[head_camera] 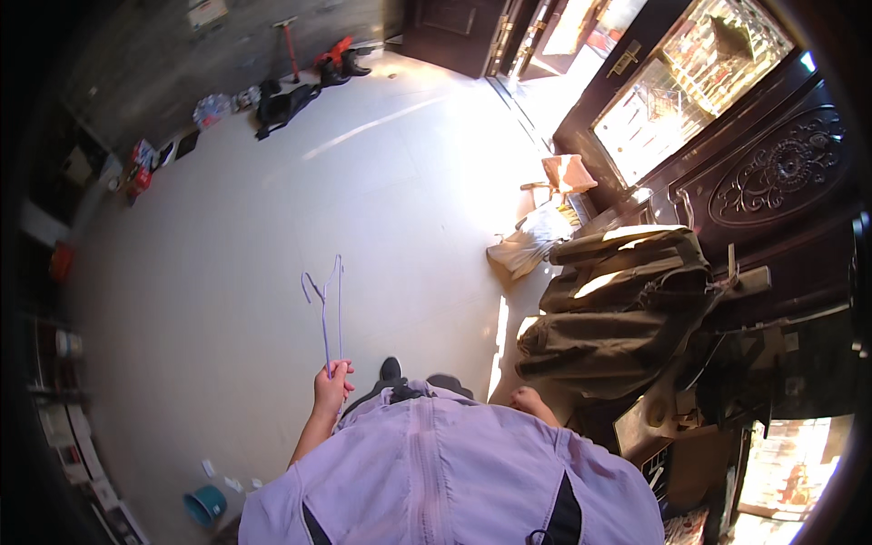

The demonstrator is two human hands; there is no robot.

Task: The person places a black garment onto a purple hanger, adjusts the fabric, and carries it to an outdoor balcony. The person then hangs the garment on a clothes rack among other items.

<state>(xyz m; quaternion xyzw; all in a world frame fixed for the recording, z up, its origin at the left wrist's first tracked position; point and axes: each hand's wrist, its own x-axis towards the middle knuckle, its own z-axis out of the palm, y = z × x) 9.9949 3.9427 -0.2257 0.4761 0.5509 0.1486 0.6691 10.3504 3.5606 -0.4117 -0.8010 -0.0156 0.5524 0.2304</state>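
My left hand (332,387) is closed around a purple wire clothes hanger (324,327), out in front of my left side. The hanger's hook points away from me, over the pale floor. At my right side hangs my right hand (524,399), fingers curled, with nothing seen in it; their undersides are hidden. Nearest to that hand, ahead and to its right, a brown coat (613,334) hangs by the dark carved door.
A whitish sack (535,238) and a pink container (569,174) sit by the open glazed door (606,75). Along the far wall lie a black bag (286,109) and a red-handled tool (291,54). Behind me to the left is a teal bucket (204,505). A cardboard box (695,463) stands at right.
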